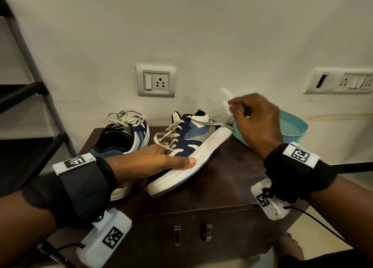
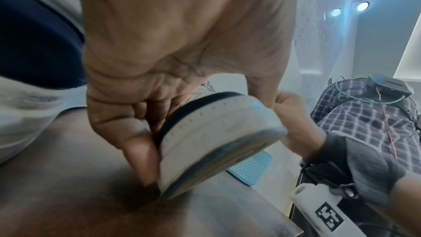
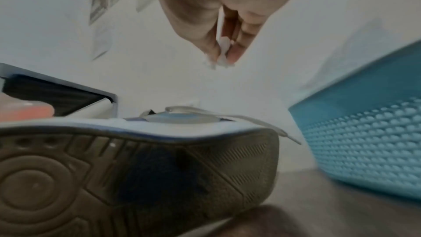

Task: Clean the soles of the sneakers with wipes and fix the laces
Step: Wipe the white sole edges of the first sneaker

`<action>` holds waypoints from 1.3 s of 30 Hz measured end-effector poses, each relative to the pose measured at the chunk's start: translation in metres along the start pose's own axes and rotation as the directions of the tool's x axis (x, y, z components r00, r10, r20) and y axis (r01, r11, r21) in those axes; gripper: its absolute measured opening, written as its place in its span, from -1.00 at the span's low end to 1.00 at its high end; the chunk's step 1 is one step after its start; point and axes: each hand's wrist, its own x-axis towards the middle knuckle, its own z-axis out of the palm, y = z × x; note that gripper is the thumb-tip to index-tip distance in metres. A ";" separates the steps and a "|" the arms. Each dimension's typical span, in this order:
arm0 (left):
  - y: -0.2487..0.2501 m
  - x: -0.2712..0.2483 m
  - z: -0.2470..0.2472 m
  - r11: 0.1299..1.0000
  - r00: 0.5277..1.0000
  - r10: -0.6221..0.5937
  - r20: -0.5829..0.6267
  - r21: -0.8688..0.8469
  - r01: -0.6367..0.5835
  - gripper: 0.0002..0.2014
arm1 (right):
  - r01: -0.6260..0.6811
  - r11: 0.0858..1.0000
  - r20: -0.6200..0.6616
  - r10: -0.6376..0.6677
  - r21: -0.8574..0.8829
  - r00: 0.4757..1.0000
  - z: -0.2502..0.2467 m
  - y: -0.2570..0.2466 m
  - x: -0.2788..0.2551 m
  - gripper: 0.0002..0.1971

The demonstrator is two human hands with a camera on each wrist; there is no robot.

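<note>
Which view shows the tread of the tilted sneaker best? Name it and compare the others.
Right wrist: the tread fills the lower frame, rings and grooves plain. Left wrist shows only the sole's white sidewall and a thin edge of tread at the toe. Head shows just the sneaker upper and sidewall; its tread faces away.

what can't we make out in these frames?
- Basket contents: head view, right hand blocks it.
- Wipe: motion-blurred in head view; only a sliver between the fingers in right wrist view.
- Far sneaker sole: faces down on the cabinet.
</note>
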 end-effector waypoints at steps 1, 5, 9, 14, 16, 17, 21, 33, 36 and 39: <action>0.000 0.000 -0.001 1.000 1.000 0.003 0.000 0.008 -0.003 -0.55 | 0.074 0.995 -0.053 -0.071 0.066 0.996 -0.002 -0.011 -0.001 -0.85; 0.001 -0.002 -0.001 0.999 0.999 0.025 0.032 0.030 -0.026 -0.41 | 0.133 0.961 0.176 -0.178 0.241 0.968 0.002 -0.039 -0.019 -0.85; 0.003 0.000 0.001 0.999 0.999 0.041 0.027 0.016 -0.041 -0.54 | 0.181 0.970 0.502 -0.240 0.164 0.831 0.018 -0.034 -0.028 -0.82; 0.001 -0.003 0.001 0.999 1.000 0.027 0.005 0.026 -0.027 -0.50 | 0.114 0.993 0.459 -0.096 -0.012 0.883 0.019 -0.023 -0.010 -0.80; 0.001 -0.001 0.001 0.999 0.999 0.038 0.010 0.020 -0.038 -0.49 | 0.106 0.994 0.481 -0.083 -0.022 0.873 0.018 -0.027 -0.010 -0.81; 0.001 -0.001 0.001 0.999 0.999 0.043 0.018 0.020 -0.043 -0.48 | 0.121 0.993 0.507 -0.111 0.013 0.855 0.018 -0.032 -0.013 -0.82; -0.002 0.002 -0.001 0.999 0.999 0.036 0.031 0.025 -0.037 -0.41 | 0.143 0.986 0.555 -0.167 0.086 0.815 0.020 -0.039 -0.018 -0.84; -0.007 0.010 -0.002 0.999 1.000 -0.012 0.008 -0.052 0.012 -0.58 | -0.100 0.992 0.542 0.041 0.081 0.839 0.015 -0.026 -0.021 -0.87; -0.006 0.009 -0.001 0.999 1.000 -0.010 0.012 -0.045 0.010 -0.59 | -0.019 1.000 0.525 0.013 0.006 0.851 0.014 -0.015 -0.017 -0.86; -0.005 0.006 -0.001 0.999 1.000 -0.012 0.012 -0.041 0.013 -0.55 | -0.019 0.993 0.455 0.071 -0.118 0.888 0.016 -0.003 -0.010 -0.83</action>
